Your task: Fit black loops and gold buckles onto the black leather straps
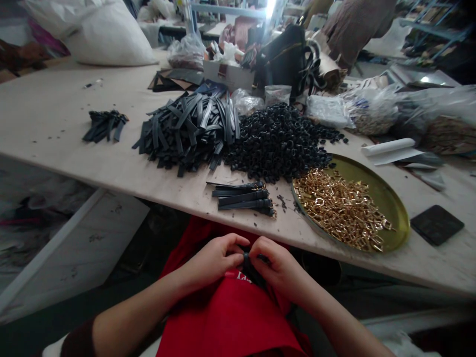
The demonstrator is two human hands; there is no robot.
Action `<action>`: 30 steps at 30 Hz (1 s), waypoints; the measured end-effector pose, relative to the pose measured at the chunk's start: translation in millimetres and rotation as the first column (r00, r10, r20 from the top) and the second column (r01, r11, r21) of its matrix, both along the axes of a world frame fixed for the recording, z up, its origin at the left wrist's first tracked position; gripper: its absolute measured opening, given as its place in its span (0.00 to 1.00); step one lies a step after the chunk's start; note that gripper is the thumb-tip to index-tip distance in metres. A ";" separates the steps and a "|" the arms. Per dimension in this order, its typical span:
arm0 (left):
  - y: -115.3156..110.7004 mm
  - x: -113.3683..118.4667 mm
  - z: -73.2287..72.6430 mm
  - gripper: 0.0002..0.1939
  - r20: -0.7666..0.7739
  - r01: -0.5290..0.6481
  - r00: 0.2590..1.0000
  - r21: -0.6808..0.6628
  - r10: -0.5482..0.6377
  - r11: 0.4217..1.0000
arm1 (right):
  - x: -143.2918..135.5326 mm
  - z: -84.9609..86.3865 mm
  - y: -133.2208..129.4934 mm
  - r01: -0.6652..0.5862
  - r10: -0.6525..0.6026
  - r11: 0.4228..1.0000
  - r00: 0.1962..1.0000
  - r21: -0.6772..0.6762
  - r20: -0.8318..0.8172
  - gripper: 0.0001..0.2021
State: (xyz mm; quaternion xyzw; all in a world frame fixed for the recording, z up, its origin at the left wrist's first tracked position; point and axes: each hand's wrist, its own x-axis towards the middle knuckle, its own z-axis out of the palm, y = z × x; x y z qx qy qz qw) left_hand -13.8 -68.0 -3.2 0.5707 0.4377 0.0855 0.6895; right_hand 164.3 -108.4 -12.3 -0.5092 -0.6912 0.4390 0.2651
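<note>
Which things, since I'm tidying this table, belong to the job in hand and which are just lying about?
Likely in the job: held dark piece; black straps; black loops; gold buckles; round gold tray; buckled straps.

Seemingly lying about: white sack; black handbag; white paper roll.

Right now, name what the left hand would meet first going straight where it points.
The left hand likely meets the narrow dark strip between the hands, if not already touching it, then the right hand; depth is unclear.

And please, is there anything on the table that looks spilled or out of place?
Yes, slightly: small dark bits lie scattered between the bundle of dark straps and the brass tray, apart from the heap of black loops, so they look spilled. No damage is evident.
</note>
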 end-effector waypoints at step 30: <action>86.2 28.9 14.2 0.11 -0.299 0.314 0.936 0.475 -0.184 0.822 | 20.7 -4.5 58.9 0.156 -0.186 0.954 0.978 0.254 0.099 0.13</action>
